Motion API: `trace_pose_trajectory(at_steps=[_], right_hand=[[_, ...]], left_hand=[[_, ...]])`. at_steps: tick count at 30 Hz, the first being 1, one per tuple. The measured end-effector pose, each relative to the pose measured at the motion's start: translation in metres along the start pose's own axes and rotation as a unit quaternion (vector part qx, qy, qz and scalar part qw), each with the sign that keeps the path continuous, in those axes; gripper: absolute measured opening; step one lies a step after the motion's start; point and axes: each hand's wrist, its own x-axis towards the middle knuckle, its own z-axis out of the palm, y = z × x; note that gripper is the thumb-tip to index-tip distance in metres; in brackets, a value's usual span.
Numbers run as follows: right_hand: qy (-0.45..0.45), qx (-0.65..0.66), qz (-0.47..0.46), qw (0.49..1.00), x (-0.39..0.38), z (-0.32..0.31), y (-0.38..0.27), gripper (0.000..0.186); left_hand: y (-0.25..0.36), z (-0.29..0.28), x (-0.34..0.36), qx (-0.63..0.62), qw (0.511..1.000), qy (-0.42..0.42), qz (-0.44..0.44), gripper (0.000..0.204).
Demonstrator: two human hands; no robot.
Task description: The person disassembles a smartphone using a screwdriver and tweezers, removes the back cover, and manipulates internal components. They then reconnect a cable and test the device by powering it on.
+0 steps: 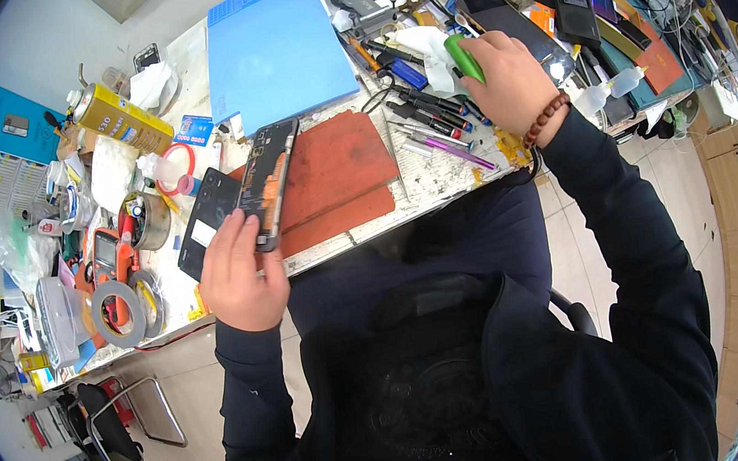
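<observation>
My left hand [243,273] grips the lower end of an opened smartphone [267,180], whose black inner parts and copper-orange area show. The phone is tilted over the left side of a reddish-brown mat [338,165]. Beside it lies a dark flat panel [200,222] with a white label, partly under my left fingers. Out to the right, my right hand [512,84] is closed round a green cylindrical handle [463,59]. Its other end is hidden, so the tool's kind does not show. Below that hand lie several pens and screwdrivers [428,113].
A blue work mat [279,57] lies behind the brown one. At left stand a yellow can [120,118], an orange multimeter [107,253] and tape rolls [118,314]. Plastic dropper bottles [610,90], a black handheld device [576,14] and tangled cables crowd the right.
</observation>
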Motion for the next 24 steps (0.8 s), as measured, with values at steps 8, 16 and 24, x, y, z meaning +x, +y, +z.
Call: trace_pose_trajectory(at_steps=[8, 16, 24], right_hand=[[0.018, 0.102, -0.049, 0.993, -0.038, -0.017, -0.027, 0.024], [-0.073, 0.120, -0.018, 0.990, -0.044, -0.018, -0.045, 0.021], [-0.136, 0.033, -0.016, 0.990, -0.023, -0.005, -0.062, 0.019]], left_hand=[[0.004, -0.007, 0.009, -0.045, 0.995, 0.086, -0.032, 0.030], [0.008, -0.001, 0.027, -0.136, 0.970, -0.016, 0.202, 0.029], [-0.043, -0.003, 0.034, -0.095, 0.972, -0.114, 0.182, 0.026]])
